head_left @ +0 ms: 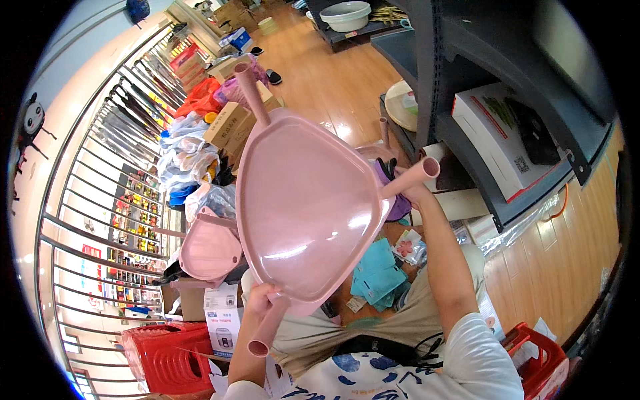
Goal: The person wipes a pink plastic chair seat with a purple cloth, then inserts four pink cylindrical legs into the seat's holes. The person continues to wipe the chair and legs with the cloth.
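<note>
I hold up a pink plastic corner-shelf tier (307,207), a rounded three-sided tray with a raised rim and a hollow tube at each corner. My left hand (260,301) is closed round its lower corner, by the tube that points toward me. My right hand (416,192) grips the right corner from beneath its tube, some fingers hidden. One tube sticks up at the far corner. Left of the tier lies another pink plastic shelf piece (210,250) with tubes and holes, nearest to my left hand. A dark-and-purple object (399,208) shows partly behind the right corner.
Teal packets (379,273) lie on the wooden floor before my legs. At right stands a dark shelf rack holding a white box (503,143). Left are a metal railing (100,247), red plastic stools (167,360), a white box (223,320), and cartons with plastic bags (190,150).
</note>
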`<state>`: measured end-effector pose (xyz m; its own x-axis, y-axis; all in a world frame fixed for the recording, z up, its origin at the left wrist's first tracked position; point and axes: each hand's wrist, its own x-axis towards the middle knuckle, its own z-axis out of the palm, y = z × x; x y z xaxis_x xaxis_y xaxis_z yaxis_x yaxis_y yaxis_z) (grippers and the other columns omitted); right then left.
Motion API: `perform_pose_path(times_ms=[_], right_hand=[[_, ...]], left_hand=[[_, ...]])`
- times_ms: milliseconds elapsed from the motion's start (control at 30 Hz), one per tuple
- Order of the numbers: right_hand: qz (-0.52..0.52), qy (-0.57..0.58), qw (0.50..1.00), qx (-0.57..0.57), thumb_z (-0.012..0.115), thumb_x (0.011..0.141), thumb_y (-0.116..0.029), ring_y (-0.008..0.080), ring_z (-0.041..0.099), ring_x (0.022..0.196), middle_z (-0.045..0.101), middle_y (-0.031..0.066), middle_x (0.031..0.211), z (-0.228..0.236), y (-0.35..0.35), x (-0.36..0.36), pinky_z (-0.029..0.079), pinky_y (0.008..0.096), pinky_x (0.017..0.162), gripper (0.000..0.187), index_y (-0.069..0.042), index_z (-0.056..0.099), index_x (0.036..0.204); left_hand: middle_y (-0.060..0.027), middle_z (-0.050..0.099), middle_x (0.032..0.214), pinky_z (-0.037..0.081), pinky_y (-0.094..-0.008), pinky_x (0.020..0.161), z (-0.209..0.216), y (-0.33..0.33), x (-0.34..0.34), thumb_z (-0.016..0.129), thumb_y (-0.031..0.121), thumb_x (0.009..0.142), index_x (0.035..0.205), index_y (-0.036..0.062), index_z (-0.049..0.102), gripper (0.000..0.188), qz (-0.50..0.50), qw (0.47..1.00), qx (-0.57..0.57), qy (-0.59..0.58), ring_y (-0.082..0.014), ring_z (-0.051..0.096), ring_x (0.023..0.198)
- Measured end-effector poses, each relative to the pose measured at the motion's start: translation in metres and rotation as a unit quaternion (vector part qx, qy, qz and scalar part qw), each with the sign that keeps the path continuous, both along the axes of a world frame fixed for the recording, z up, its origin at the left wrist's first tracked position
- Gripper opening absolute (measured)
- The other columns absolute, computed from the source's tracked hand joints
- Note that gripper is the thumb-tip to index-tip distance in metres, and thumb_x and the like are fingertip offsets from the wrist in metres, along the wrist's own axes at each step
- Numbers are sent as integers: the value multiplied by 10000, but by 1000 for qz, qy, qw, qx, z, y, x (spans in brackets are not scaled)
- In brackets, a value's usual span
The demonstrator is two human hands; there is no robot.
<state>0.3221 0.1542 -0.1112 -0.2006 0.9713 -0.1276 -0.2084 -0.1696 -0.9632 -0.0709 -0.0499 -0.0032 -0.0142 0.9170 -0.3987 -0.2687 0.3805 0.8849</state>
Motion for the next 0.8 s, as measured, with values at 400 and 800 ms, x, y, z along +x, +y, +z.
perform_pose_path(times_ms=[400,800], right_hand=[[-49,142,985,-84,546,914,-213,151,603,888,617,39,1027,42,-21,-57,490,298,773,286,-21,555,1127],[67,157,985,-5,586,882,-139,146,569,899,605,36,1019,13,-110,-171,494,306,749,307,-40,544,1170]], left_hand=[[-69,605,940,498,-288,681,-17,14,-1,608,-15,768,1028,18,564,266,34,998,43,5,-146,593,825],[-100,601,1031,508,-360,790,-11,86,40,587,208,885,1158,41,488,335,118,971,107,-180,-224,608,920]])
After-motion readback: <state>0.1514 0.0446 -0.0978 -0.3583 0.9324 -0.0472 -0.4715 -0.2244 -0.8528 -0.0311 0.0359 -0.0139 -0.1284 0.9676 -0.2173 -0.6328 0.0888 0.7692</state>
